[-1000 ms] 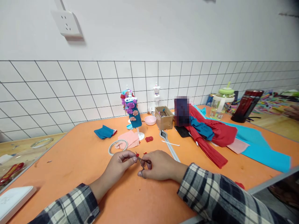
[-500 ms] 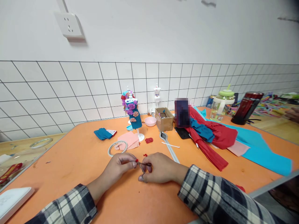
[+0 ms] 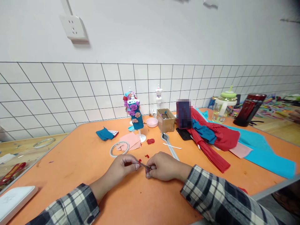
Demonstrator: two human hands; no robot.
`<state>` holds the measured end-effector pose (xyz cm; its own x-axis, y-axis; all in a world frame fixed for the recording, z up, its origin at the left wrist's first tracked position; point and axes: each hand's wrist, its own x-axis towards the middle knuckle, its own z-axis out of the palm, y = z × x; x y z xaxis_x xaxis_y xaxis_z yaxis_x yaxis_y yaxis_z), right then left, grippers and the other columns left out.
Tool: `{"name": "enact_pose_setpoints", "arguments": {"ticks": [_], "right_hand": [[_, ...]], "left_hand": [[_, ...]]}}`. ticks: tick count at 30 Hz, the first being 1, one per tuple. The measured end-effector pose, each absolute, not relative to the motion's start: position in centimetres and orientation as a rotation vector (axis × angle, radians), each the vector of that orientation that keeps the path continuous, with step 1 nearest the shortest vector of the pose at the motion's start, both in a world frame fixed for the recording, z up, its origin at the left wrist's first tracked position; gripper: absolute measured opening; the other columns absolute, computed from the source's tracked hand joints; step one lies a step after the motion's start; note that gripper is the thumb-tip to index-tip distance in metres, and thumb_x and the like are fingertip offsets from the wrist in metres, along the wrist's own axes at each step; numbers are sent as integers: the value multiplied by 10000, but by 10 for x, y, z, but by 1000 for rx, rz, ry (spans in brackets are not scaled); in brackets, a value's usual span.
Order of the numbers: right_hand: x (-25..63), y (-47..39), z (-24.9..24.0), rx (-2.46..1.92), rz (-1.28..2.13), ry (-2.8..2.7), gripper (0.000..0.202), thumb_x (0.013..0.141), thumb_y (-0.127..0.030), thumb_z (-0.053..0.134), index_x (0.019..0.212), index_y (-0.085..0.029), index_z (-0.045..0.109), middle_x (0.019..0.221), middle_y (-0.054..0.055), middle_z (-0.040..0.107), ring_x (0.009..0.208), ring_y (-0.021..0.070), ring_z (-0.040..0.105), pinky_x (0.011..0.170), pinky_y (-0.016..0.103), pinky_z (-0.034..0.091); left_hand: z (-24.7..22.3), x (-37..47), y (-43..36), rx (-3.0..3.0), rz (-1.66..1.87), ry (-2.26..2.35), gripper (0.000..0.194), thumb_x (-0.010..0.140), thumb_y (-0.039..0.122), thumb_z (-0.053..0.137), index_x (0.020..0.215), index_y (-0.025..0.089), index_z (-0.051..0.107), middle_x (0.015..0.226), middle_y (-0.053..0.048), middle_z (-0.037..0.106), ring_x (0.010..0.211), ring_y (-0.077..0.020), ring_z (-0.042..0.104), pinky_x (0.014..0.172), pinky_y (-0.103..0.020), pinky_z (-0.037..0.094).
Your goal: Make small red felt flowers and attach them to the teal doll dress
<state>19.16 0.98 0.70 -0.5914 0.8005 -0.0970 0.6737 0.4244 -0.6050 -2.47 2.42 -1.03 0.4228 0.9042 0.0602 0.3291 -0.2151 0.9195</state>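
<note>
My left hand (image 3: 122,168) pinches a tiny red piece (image 3: 140,161) between thumb and fingertips. Small metal scissors (image 3: 145,166) are gripped in my right hand (image 3: 162,167), their blades closed and their tips at the red piece. Just beyond my hands lie some red bits (image 3: 147,156), with a larger pile of red bits (image 3: 150,141) behind them. A roll of tape (image 3: 112,149) lies past my left hand, partly over pink cloth (image 3: 132,140). A white stick (image 3: 172,146) crosses a grey strap (image 3: 172,151) beyond my right hand.
Behind stand a small dress form in blue (image 3: 138,122), a pink bowl (image 3: 152,122), a cardboard box (image 3: 167,124) and a phone (image 3: 184,114). Red cloth (image 3: 211,156), blue cloth (image 3: 274,161), a bottle (image 3: 223,107) and a dark red flask (image 3: 249,109) are right. A white device (image 3: 16,200) sits left.
The scissors have closed, and the thumb of my right hand has moved up toward its fingers. The whole view has shifted slightly.
</note>
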Motion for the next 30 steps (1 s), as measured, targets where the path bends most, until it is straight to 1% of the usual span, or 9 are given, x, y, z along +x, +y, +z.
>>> {"name": "enact_pose_setpoints", "arguments": {"ticks": [2, 5, 8, 14, 20, 22, 24, 27, 30], "right_hand": [[193, 13, 6, -1295, 909, -2420, 145, 751, -296, 684, 874, -231, 726, 646, -45, 605, 590, 101, 515, 534, 216, 300], [194, 17, 4, -1347, 955, -2302, 316, 700, -347, 752, 969, -208, 659, 693, -49, 624, 619, 107, 539, 549, 209, 326], [196, 19, 2, -1362, 1050, -2285, 328, 689, -386, 765, 913, -192, 625, 706, -45, 613, 617, 102, 528, 557, 210, 346], [196, 19, -2, -1285, 1043, -2325, 353, 702, -499, 721, 851, -201, 606, 735, -35, 588, 646, 118, 524, 560, 223, 348], [206, 26, 1, -1529, 744, -2199, 385, 685, -507, 737, 906, -217, 613, 794, -20, 645, 691, 136, 547, 575, 241, 330], [209, 29, 1, -1580, 651, -2207, 366, 682, -512, 739, 879, -220, 637, 819, -6, 649, 727, 148, 560, 596, 249, 336], [212, 33, -1, -1591, 579, -2231, 358, 651, -511, 760, 821, -210, 667, 908, 26, 643, 798, 166, 577, 626, 255, 353], [214, 38, -6, -1664, 633, -2215, 327, 619, -451, 791, 822, -214, 693, 966, 46, 632, 853, 189, 587, 636, 257, 363], [216, 42, -9, -1732, 800, -2154, 451, 641, -389, 780, 1052, -249, 657, 849, 16, 654, 775, 182, 604, 607, 245, 370]], "left_hand": [[-12, -24, 25, 1758, 785, 1097, 213, 706, 379, 711, 660, 172, 737, 710, -50, 696, 694, -182, 604, 683, -276, 468], [-13, -24, 26, 1758, 786, 1155, 242, 735, 407, 694, 755, 178, 770, 765, -63, 732, 737, -202, 634, 710, -287, 481], [-13, -23, 26, 1767, 790, 1152, 255, 729, 423, 707, 767, 179, 773, 807, -71, 750, 776, -217, 654, 739, -299, 496], [-10, -21, 23, 1792, 733, 1045, 295, 760, 443, 686, 843, 178, 785, 923, -96, 762, 903, -248, 672, 844, -330, 496], [-6, -25, 25, 1709, 805, 1138, 329, 780, 465, 665, 910, 185, 778, 1041, -97, 746, 990, -263, 642, 882, -347, 475], [-5, -25, 26, 1679, 840, 1163, 373, 769, 462, 675, 1000, 182, 759, 999, -87, 737, 920, -236, 639, 827, -328, 481], [-4, -24, 26, 1635, 895, 1185, 425, 730, 457, 712, 1051, 179, 728, 881, -55, 714, 779, -189, 619, 717, -291, 480], [-4, -23, 26, 1557, 978, 1193, 382, 669, 468, 756, 910, 176, 699, 733, 0, 646, 630, -139, 558, 585, -244, 443], [-6, -23, 26, 1529, 938, 1214, 368, 666, 516, 742, 756, 170, 650, 590, 30, 571, 532, -119, 496, 497, -220, 387]]}}
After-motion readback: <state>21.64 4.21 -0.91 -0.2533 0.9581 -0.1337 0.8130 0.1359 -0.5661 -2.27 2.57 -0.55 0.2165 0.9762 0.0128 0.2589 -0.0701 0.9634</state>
